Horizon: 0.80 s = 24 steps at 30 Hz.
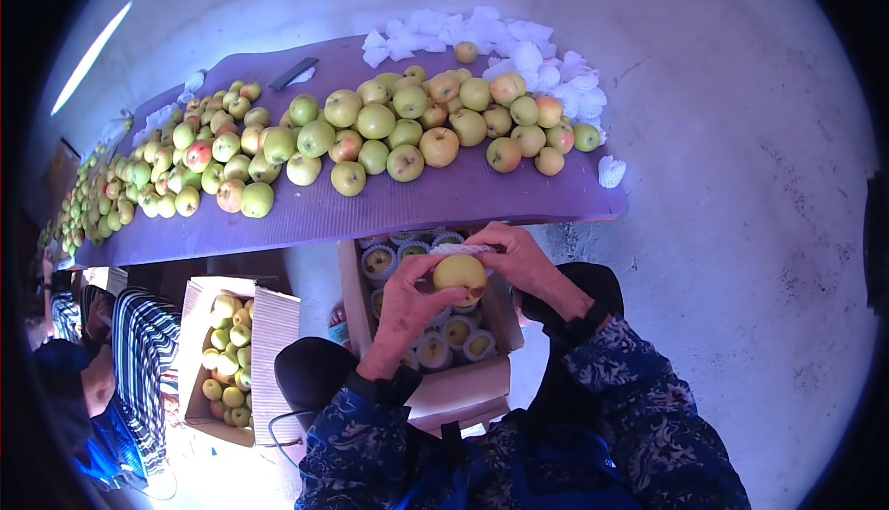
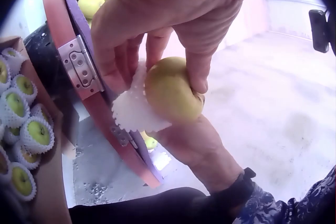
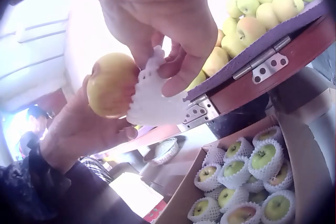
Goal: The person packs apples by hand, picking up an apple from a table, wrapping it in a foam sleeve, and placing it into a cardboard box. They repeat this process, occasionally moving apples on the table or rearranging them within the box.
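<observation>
A yellow-green apple [image 1: 460, 274] is gripped between the thumb and fingers of the left hand [image 1: 405, 302], above an open carton. The right hand [image 1: 520, 260] pinches a white foam net [image 3: 157, 98] by its narrow end, its scalloped rim against the apple. In the left wrist view the apple [image 2: 174, 90] lies beside the foam net [image 2: 136, 109], with the left hand [image 2: 173, 8] over it. The right wrist view shows the right hand [image 3: 163, 19] on the net and the left hand [image 3: 79, 129] behind the apple [image 3: 112, 85].
A purple-covered table [image 1: 389, 206] carries many loose apples and a pile of white foam nets [image 1: 528, 52]. Below the hands, the carton [image 1: 352, 283] holds foam-wrapped apples. Another carton [image 1: 275, 362] of bare apples stands at left, near a person in striped clothing [image 1: 143, 343].
</observation>
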Tool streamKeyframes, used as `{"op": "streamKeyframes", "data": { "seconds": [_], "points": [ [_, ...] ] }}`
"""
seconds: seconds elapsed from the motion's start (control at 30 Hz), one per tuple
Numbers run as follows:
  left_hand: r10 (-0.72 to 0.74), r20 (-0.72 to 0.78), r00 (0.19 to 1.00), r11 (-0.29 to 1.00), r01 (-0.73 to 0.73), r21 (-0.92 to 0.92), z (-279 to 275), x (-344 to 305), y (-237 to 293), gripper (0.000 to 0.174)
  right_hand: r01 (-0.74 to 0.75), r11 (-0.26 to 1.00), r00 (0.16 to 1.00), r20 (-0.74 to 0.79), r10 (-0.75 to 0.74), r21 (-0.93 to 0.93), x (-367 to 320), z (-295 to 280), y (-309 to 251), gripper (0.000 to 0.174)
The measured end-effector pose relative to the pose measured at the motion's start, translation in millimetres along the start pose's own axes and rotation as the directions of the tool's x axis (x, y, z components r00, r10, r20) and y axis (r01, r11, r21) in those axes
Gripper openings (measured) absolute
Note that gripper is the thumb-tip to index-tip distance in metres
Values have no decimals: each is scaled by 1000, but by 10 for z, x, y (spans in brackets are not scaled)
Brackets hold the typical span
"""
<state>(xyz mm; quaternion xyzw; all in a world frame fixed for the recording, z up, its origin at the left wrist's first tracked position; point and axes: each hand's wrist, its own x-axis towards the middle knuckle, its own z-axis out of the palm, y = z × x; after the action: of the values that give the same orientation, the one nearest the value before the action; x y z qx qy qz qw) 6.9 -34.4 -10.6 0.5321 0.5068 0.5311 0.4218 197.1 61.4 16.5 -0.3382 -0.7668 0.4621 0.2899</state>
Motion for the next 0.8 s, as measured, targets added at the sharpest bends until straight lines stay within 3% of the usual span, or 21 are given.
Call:
{"op": "streamKeyframes", "data": {
  "seconds": [0.1, 0.2, 0.3, 0.4, 0.5, 0.7, 0.8],
  "points": [
    [-5, -52, 999, 994, 11, 109, 18, -21, -95, 48, 27, 981, 997, -67, -40, -190, -52, 11, -95, 19],
    [29, -132, 991, 974, 2, 228, 39, -46, -64, 50, -7, 974, 992, -123, -21, -228, -132, 66, -200, 21],
    [32, -156, 987, 980, -1, 197, 44, -45, -104, 51, -40, 967, 985, -170, -4, -253, -191, 117, -148, 23],
    [148, -242, 959, 959, -80, 271, 75, -61, -136, 51, -38, 930, 984, -176, -29, -365, -227, 174, 43, 23],
    [118, -325, 938, 972, -43, 230, 155, -70, -149, 53, -136, 920, 969, -244, 46, -367, -219, 293, 23, 23],
    [101, -422, 901, 994, -76, 77, 211, -45, -236, 50, -298, 955, 924, -258, 283, -19, -155, 464, -64, 25],
    [13, -449, 894, 1000, 0, 29, 208, -63, -211, 52, -371, 904, 891, -193, 411, 211, -176, 549, -141, 30]
  ]
}}
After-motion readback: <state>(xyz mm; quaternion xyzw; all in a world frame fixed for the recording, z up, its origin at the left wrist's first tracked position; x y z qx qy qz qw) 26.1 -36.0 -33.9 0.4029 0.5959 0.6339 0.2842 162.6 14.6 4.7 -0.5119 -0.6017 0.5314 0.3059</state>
